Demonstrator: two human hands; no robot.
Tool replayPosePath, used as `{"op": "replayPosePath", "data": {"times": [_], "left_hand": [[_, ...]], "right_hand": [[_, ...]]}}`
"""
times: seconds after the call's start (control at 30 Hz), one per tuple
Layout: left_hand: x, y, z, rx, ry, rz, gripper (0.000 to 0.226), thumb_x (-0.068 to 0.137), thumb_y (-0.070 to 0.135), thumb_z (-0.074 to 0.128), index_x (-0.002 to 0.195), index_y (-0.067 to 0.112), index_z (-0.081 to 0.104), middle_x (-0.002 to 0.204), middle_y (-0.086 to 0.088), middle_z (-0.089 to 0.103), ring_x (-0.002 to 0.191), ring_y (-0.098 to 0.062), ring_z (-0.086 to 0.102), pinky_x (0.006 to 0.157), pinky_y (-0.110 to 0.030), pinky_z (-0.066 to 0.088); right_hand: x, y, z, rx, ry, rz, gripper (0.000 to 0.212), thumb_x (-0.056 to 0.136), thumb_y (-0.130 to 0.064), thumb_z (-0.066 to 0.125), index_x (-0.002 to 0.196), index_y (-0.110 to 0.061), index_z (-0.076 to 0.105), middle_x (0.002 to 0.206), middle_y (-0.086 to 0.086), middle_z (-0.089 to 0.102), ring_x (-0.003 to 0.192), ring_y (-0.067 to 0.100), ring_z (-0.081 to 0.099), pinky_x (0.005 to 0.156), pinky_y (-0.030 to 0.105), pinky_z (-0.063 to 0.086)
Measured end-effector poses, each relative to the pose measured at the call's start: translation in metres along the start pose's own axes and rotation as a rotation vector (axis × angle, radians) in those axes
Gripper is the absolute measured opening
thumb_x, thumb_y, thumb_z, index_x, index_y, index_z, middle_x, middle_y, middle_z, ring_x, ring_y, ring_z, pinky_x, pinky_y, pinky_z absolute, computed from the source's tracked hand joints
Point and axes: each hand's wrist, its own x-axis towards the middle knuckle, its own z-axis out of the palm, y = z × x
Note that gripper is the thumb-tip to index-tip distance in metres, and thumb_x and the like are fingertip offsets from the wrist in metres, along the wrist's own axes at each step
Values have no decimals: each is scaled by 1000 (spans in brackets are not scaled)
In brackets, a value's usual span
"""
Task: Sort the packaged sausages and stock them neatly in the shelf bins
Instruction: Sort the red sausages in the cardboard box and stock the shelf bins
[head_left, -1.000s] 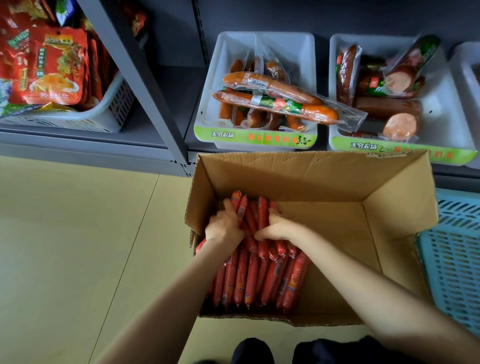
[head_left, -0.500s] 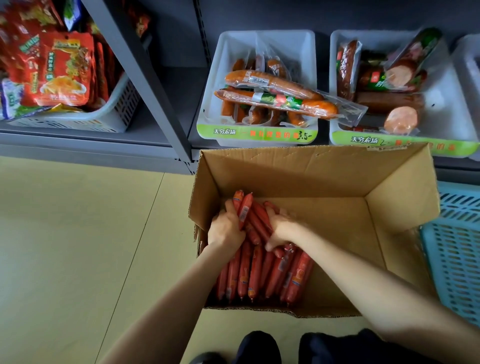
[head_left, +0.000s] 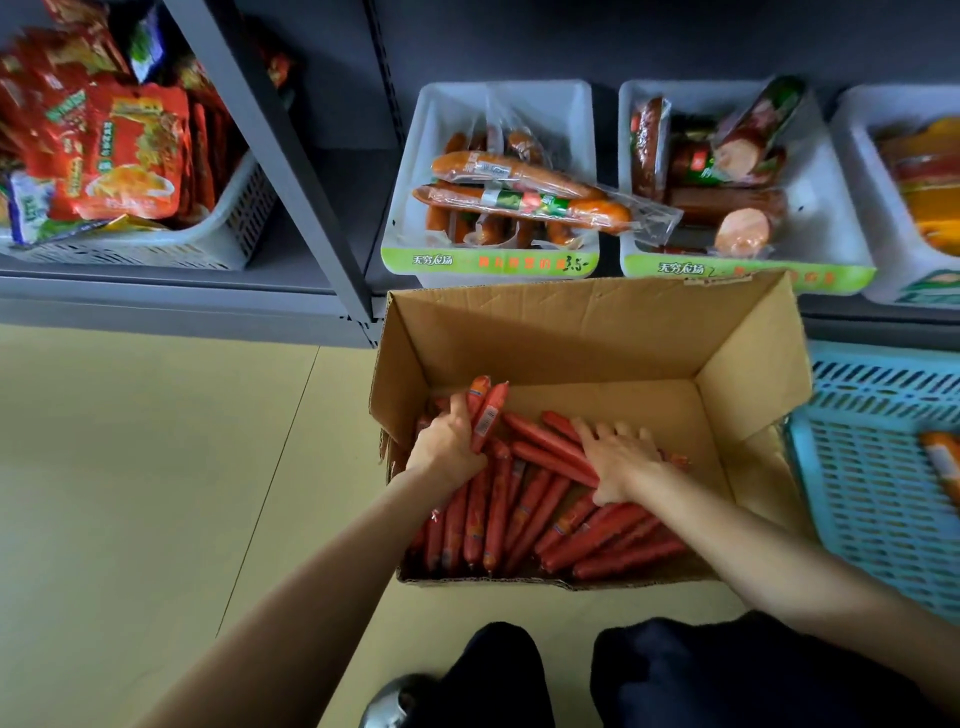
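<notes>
An open cardboard box stands on the floor below the shelf, with several thin red packaged sausages heaped in its left half. My left hand grips a small bunch of red sausages at the box's left wall, their tips sticking up. My right hand lies spread with straight fingers on the pile. On the shelf behind, a white bin holds orange sausages in clear wrap. A second white bin holds dark sausages.
A third white bin with orange packs sits at the far right. A turquoise basket stands right of the box. A grey shelf post rises left of the bins, and a white basket of red snack bags sits beyond it.
My right hand has let go of the bunch and moved right, flattening onto the pile. The sausages have fanned out toward the box's right. My left hand still holds its bunch.
</notes>
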Motion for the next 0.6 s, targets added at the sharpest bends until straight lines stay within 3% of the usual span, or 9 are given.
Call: {"op": "replayPosePath", "data": {"times": [0.13, 0.27, 0.33, 0.43, 0.5, 0.6], "left_hand": [[5, 1, 10, 11, -7, 15, 64, 82, 25, 66, 130, 5, 29, 120, -18, 56, 108, -37, 57, 86, -39, 45], [9, -6, 11, 10, 4, 32, 64, 81, 22, 66, 131, 5, 29, 120, -17, 55, 108, -37, 56, 86, -38, 43], [10, -10, 10, -4, 29, 37, 67, 80, 21, 66, 134, 6, 27, 120, -17, 55, 108, -37, 56, 87, -38, 43], [13, -13, 12, -43, 75, 42, 71, 80, 20, 65, 137, 8, 25, 121, -15, 54, 109, -36, 55, 88, -38, 42], [14, -13, 17, -52, 90, 59, 73, 80, 21, 65, 138, 8, 24, 122, -14, 54, 111, -35, 54, 97, -43, 40], [15, -7, 18, -83, 131, 98, 77, 77, 19, 66, 140, 9, 23, 120, -15, 56, 110, -35, 55, 97, -47, 41]], "right_hand": [[7, -15, 4, 55, 66, -6, 101, 79, -49, 68, 151, -20, 4, 146, 12, 28, 131, 38, 31, 104, 49, 32], [25, -17, -8, 144, -66, 45, 105, 74, -38, 77, 150, -24, 6, 146, 15, 30, 133, 44, 29, 103, 54, 33], [30, -11, -14, 98, -60, 29, 100, 75, -29, 77, 149, -23, 10, 143, 13, 38, 131, 39, 38, 103, 48, 36], [30, -5, -5, -5, 92, 0, 83, 83, -14, 65, 148, -23, 15, 135, 11, 48, 124, 33, 48, 99, 40, 39], [28, -3, 4, 6, 233, 33, 73, 83, -9, 59, 144, -22, 22, 127, 12, 54, 117, 33, 54, 94, 39, 43], [20, 8, -15, 286, 314, 88, 69, 76, -23, 69, 134, -25, 32, 117, 9, 61, 107, 33, 60, 84, 37, 48]]}}
